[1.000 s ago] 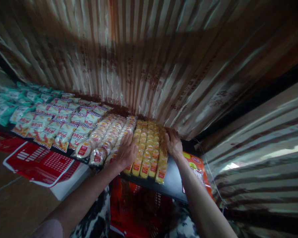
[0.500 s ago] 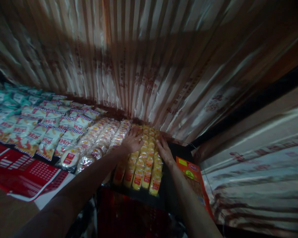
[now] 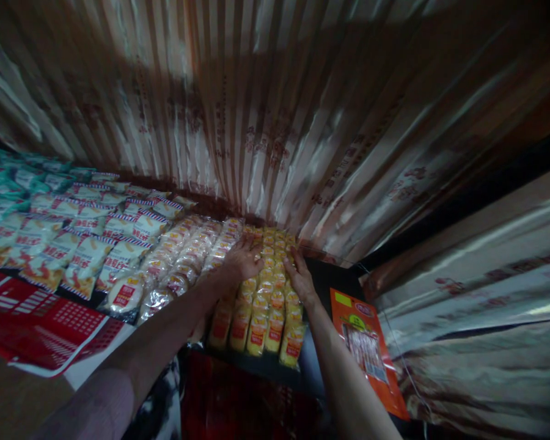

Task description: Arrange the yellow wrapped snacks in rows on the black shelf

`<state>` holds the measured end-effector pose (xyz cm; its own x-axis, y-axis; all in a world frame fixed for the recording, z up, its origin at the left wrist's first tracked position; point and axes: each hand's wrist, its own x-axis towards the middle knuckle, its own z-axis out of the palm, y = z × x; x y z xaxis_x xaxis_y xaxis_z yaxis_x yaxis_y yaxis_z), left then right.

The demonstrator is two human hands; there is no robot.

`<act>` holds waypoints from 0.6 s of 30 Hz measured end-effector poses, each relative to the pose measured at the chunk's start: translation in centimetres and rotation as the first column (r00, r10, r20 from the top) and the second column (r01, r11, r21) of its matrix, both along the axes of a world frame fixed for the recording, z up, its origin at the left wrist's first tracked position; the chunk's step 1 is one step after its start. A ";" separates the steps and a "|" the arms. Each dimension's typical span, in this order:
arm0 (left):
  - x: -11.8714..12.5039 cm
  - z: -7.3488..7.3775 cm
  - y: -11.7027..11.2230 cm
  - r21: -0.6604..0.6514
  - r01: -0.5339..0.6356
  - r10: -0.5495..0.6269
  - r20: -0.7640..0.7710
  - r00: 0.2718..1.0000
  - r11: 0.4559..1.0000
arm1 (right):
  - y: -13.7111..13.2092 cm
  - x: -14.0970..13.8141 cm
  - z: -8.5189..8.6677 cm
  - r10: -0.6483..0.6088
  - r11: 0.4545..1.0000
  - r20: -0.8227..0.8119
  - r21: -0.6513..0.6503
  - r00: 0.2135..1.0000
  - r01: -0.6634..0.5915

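Observation:
Rows of small yellow-wrapped snack packs (image 3: 258,333) with red labels lie on a dark shelf (image 3: 238,362). My left hand (image 3: 245,258) rests at their far left side, fingers stretched forward, between them and the clear-wrapped round cakes (image 3: 183,260). Against the right side of the yellow rows lies my right hand (image 3: 301,278), its fingers extended and touching the outer packs. Neither hand is closed round a pack. Parts of the far yellow packs are hidden beneath my hands.
White snack bags (image 3: 85,260) with striped tops and teal bags (image 3: 30,177) stand further left. A red basket (image 3: 50,330) is below them. An orange flat packet (image 3: 369,342) lies at the right. Pleated plastic sheeting (image 3: 266,134) hangs behind.
My right hand has shifted slightly left, onto the edge of the yellow packs. My left hand stays nearly in place. More of the orange packet shows now.

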<state>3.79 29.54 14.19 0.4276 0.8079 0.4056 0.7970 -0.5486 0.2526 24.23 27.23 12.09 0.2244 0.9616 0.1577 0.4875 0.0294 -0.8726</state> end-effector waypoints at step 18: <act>-0.1 1.1 -0.6 -0.129 -0.135 0.130 -0.046 0.990 0.982 | 0.7 -0.3 -0.7 0.005 1.000 0.030 -0.005 1.000 -0.005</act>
<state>3.67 28.94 15.29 0.3259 0.9035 0.2783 0.8705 -0.4016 0.2846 23.92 27.97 11.39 0.2152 0.9635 0.1593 0.5135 0.0271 -0.8577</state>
